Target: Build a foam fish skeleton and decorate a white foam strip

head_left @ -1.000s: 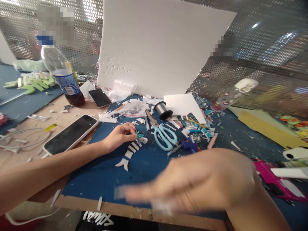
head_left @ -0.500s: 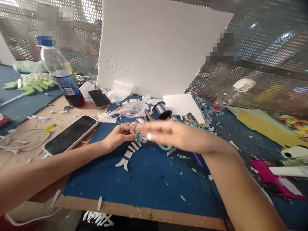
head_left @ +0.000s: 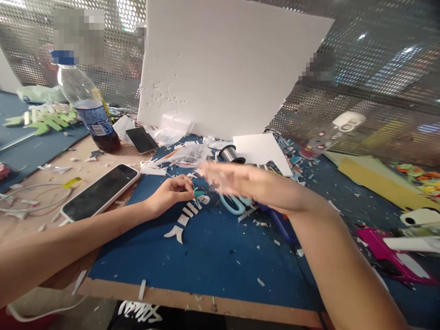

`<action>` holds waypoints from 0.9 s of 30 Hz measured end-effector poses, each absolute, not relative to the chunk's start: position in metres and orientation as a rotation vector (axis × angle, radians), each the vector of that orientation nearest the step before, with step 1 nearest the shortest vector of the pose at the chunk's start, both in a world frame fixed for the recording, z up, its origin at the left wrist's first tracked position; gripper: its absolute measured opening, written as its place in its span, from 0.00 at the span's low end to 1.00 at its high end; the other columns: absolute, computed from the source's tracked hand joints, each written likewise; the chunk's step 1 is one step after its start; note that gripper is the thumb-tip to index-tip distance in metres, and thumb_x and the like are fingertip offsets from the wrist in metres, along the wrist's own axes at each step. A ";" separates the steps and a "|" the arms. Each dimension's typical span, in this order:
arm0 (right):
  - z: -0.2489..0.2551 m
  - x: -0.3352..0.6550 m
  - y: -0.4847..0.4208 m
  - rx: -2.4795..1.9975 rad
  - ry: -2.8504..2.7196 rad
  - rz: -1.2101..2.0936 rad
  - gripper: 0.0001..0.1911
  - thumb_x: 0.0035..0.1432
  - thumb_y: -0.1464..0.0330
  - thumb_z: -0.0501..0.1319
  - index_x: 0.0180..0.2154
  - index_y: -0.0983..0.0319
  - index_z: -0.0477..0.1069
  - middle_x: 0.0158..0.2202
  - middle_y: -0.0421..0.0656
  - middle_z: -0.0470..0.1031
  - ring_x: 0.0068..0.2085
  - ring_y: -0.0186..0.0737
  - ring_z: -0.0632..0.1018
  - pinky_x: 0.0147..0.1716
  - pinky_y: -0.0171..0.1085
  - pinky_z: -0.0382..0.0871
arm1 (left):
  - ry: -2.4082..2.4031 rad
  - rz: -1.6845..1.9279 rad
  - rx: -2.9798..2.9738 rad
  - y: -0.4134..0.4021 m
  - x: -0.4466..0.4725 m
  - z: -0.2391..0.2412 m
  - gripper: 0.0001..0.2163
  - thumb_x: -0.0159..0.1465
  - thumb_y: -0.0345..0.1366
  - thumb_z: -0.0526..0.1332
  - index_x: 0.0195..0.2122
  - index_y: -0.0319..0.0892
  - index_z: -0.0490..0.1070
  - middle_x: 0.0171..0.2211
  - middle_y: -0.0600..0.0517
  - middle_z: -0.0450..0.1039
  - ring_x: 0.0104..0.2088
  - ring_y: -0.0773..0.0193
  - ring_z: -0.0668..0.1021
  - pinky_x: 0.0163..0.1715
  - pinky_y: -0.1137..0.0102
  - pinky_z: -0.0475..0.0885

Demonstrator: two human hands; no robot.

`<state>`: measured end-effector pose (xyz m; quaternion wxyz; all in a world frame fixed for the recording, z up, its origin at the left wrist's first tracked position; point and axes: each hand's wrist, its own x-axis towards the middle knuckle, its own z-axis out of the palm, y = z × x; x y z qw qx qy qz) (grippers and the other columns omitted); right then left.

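Observation:
My left hand (head_left: 172, 192) pinches a small teal piece (head_left: 198, 194) between thumb and fingertips, just over the blue mat. My right hand (head_left: 245, 183) hovers to the right of it, apart from the piece, with its fingers stretched out and blurred by motion. Below the teal piece lies a curved row of small white cut pieces (head_left: 187, 214), ending in a forked white tail piece (head_left: 176, 233). Light blue scissors handles (head_left: 235, 206) show under my right hand, which covers part of them. A dark blue tool (head_left: 282, 225) lies partly behind my right wrist.
A phone (head_left: 101, 192) and a cola bottle (head_left: 91, 110) stand left. A wire spool (head_left: 232, 154) and a white sheet (head_left: 264, 149) lie behind my hands, before an upright white board (head_left: 220, 64). Scraps (head_left: 261, 283) dot the mat. A magenta tool (head_left: 395, 256) is at right.
My right hand has lifted slightly up and away from the teal piece, uncovering more of the scissors handles and the dark blue tool. My left hand stays in place with the piece.

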<state>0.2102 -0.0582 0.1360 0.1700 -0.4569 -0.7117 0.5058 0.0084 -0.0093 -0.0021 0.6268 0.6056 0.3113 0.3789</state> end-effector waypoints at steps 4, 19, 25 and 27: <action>0.134 0.212 -0.056 -1.396 -1.991 1.436 0.30 0.60 0.48 0.52 0.58 0.56 0.65 0.57 0.47 0.70 0.58 0.48 0.70 0.53 0.46 0.68 | 0.710 0.869 1.375 -0.010 0.009 -0.002 0.10 0.49 0.38 0.69 0.20 0.40 0.71 0.31 0.53 0.64 0.34 0.65 0.69 0.39 0.67 0.63; 0.140 0.214 -0.057 -1.208 -2.008 1.682 0.32 0.62 0.47 0.46 0.40 0.65 0.76 0.35 0.50 0.80 0.36 0.44 0.81 0.35 0.43 0.75 | 0.705 0.854 1.364 -0.010 0.009 0.000 0.11 0.49 0.40 0.70 0.21 0.39 0.71 0.31 0.53 0.64 0.33 0.66 0.68 0.40 0.67 0.64; 0.096 0.212 -0.027 -1.452 -1.879 0.736 0.27 0.64 0.52 0.48 0.33 0.64 0.75 0.29 0.46 0.75 0.33 0.39 0.75 0.34 0.39 0.68 | 0.679 0.856 1.358 -0.010 0.009 0.001 0.12 0.47 0.42 0.72 0.21 0.40 0.73 0.33 0.52 0.64 0.34 0.66 0.68 0.40 0.67 0.65; 0.082 0.205 -0.024 -1.464 -2.010 0.744 0.26 0.65 0.53 0.47 0.32 0.63 0.75 0.25 0.43 0.71 0.30 0.38 0.72 0.33 0.39 0.65 | 0.665 0.852 1.359 -0.011 0.008 0.001 0.12 0.47 0.43 0.72 0.21 0.40 0.74 0.33 0.52 0.64 0.34 0.66 0.68 0.40 0.66 0.65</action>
